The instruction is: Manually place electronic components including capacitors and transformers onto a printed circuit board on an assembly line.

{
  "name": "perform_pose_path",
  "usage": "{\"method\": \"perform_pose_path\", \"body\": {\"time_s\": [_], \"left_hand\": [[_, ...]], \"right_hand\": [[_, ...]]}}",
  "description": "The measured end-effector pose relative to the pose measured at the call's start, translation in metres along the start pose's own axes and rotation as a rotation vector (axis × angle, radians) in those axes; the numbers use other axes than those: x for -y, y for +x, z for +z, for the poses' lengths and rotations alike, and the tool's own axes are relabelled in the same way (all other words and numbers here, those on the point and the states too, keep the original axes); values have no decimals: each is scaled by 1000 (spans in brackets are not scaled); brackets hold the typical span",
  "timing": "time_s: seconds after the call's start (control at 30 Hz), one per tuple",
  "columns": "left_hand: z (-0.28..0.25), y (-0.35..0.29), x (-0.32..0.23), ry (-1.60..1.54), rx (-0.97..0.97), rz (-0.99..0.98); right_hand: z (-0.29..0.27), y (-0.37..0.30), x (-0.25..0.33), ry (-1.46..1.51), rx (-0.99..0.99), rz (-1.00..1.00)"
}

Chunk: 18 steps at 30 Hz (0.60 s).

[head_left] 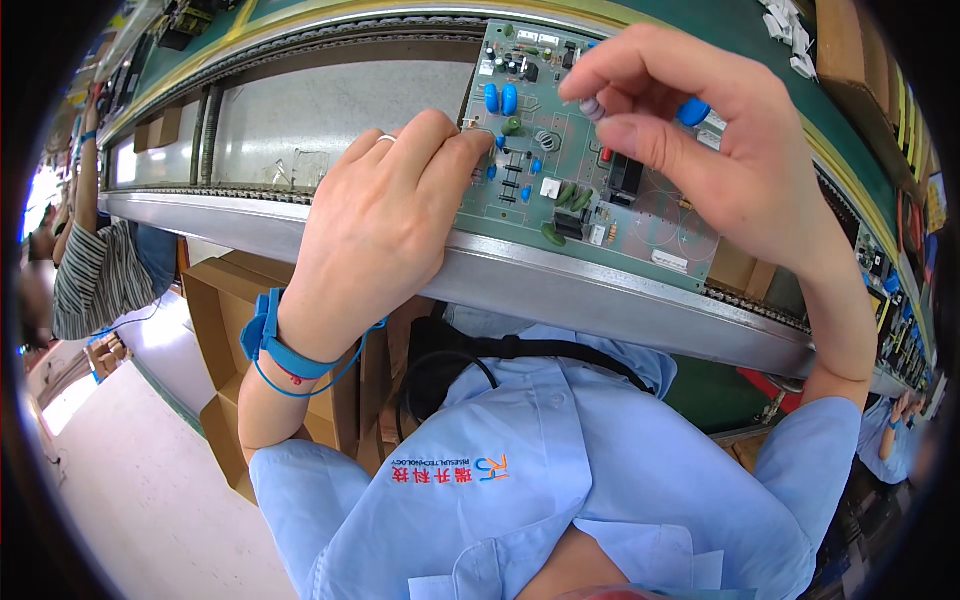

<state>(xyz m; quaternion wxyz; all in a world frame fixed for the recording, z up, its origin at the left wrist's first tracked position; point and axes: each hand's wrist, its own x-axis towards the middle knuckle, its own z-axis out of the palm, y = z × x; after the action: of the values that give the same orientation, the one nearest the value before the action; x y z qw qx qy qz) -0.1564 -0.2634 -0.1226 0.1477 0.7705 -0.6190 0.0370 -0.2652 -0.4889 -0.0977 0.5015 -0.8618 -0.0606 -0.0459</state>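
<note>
A green circuit board [515,205] lies across the conveyor rails in front of me, fitted with blue disc parts, green parts and black blocks. My right hand [735,140] is over its far right part, with a small grey rounded electronic component [592,108] pinched between thumb and fingertips. At the board's left edge, my left hand [385,205] has its fingers drawn together, the fingertips down by a small pale part. Whatever those fingers grip, if anything, is hidden behind them. A blue wrist strap [290,350] with a thin cord circles my left wrist.
The metal conveyor rail [560,280] runs between me and the board. Below it at left stand open cardboard boxes [230,300]. White parts [790,35] lie on the green surface at far right, near a cardboard box [855,90]. Another person in a striped sleeve [90,280] is at far left.
</note>
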Motion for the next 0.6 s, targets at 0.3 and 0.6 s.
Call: {"method": "perform_pose_path", "body": {"time_s": [0.3, 0.6], "left_hand": [[2, -6, 4, 29, -54, 1], [-4, -48, 0, -139, -111, -30]], "right_hand": [[25, 0, 14, -13, 83, 115], [50, 12, 14, -383, 149, -64]]}}
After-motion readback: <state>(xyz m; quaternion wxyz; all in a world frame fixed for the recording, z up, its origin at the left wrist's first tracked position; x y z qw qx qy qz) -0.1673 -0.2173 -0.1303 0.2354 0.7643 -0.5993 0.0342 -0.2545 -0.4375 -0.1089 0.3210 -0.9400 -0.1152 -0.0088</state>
